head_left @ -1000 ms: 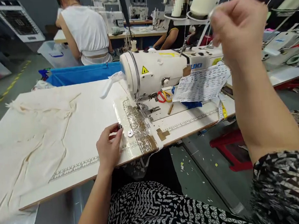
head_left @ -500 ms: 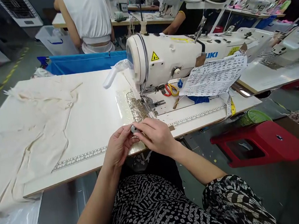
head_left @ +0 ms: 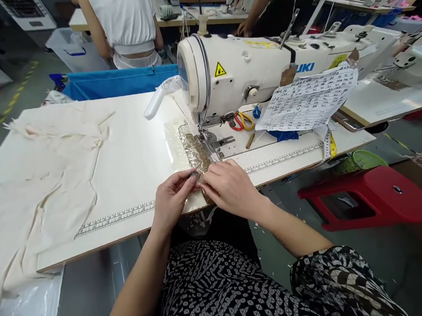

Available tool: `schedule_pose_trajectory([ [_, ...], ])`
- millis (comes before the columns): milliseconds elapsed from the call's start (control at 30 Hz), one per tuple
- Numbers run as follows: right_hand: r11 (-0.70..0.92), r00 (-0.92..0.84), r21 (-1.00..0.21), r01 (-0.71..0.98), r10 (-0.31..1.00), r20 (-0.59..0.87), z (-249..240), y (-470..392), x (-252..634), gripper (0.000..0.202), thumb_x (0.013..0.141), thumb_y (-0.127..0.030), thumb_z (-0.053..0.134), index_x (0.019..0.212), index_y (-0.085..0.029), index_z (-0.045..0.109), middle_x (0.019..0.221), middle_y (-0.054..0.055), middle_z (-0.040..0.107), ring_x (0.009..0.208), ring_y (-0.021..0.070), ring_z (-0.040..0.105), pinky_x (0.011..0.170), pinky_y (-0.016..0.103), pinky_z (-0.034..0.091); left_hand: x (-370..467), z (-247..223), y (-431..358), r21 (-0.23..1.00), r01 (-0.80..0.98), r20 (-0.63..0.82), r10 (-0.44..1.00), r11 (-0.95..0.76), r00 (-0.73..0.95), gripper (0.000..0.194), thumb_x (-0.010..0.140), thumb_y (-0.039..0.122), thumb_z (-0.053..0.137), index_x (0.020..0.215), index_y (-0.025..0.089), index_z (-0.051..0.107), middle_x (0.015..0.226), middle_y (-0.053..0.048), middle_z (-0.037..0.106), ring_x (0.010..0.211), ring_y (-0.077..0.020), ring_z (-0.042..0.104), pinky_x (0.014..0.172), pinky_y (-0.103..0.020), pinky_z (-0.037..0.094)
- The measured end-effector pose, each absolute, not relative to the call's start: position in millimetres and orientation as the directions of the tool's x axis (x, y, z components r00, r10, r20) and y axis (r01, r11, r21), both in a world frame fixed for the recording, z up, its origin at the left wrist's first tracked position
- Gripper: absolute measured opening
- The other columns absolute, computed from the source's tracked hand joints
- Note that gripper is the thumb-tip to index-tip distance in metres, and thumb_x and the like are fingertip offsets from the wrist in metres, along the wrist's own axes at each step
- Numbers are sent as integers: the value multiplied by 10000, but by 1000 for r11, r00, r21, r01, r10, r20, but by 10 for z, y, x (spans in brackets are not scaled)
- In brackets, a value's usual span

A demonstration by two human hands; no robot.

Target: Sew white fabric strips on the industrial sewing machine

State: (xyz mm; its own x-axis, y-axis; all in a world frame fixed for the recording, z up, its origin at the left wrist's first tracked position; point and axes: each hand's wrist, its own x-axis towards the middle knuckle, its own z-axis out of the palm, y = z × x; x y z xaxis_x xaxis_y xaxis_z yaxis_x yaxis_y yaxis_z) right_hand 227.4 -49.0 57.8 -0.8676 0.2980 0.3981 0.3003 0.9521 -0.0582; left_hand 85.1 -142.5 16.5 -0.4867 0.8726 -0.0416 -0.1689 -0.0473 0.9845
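Observation:
My left hand [head_left: 173, 196] pinches a small round metal bobbin [head_left: 194, 175] between thumb and fingers, above the table's front edge. Close beside it on the right is my right hand [head_left: 231, 188], its thumb and fingertips pressed together; whatever they grip is too small to make out. Just beyond both hands stands a white sewing machine [head_left: 233, 73], with its needle and presser foot area [head_left: 207, 136] a short way ahead. A shiny clear-taped plate [head_left: 195, 152] lies on the table left of the foot.
Cream fabric [head_left: 62, 174] covers the table's left side. Red and yellow scissors [head_left: 242, 121], a handwritten sheet [head_left: 306, 99] and a tape measure [head_left: 329, 145] are at the right. A red stool [head_left: 367, 197] stands on the floor. A person in white [head_left: 123, 23] sits beyond.
The bobbin has turned from face-on to nearly edge-on in my left hand. My right fingers have drawn slightly off it to the right. The view has shifted a little.

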Motion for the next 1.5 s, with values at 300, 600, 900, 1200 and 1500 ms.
schedule_pose_trajectory([
  [300, 909, -780, -386, 154, 352, 517, 715, -182, 2167, 185, 963, -205, 537, 786, -195, 591, 754, 0, 619, 713, 150, 530, 708, 312, 348, 977, 214, -1463, 954, -293, -162, 931, 63, -328, 449, 780, 523, 752, 1035, 154, 753, 794, -54, 741, 744, -170, 728, 763, -312, 635],
  [600, 693, -637, -721, -27, 544, 546, 620, -218, 2230, 183, 945, -265, 572, 772, -206, 585, 761, 5, 613, 697, 131, 557, 611, 271, 459, 994, 232, -1477, 956, -279, -164, 955, 93, -245, 334, 732, 401, 828, 971, 183, 747, 744, -5, 723, 690, -116, 705, 738, -248, 619],
  [900, 244, -676, -881, -405, 569, 468, 439, -364, 2280, 212, 982, -370, 571, 852, -216, 506, 841, 5, 624, 581, 90, 592, 435, 203, 444, 974, 190, -1499, 879, -476, -177, 929, 1, -326, 328, 673, 393, 874, 877, 176, 736, 820, -21, 740, 671, -102, 694, 694, -219, 610],
  [1200, 799, -547, -598, 59, 527, 650, 381, -475, 2318, 93, 985, -219, 517, 913, -194, 571, 820, 39, 673, 625, 127, 562, 575, 268, 441, 961, 227, -1598, 951, -284, -46, 858, -119, -511, 294, 736, 349, 837, 947, 175, 727, 944, -56, 763, 777, -147, 731, 803, -292, 626],
  [1500, 931, -773, -338, 138, 315, 551, 282, -775, 2246, 293, 1009, -183, 387, 841, -188, 627, 742, 38, 702, 686, 163, 591, 652, 276, 438, 957, 96, -1668, 990, 71, 138, 753, -120, -644, 260, 799, 350, 779, 1024, 220, 764, 1025, -50, 765, 917, -166, 711, 884, -285, 576],
])
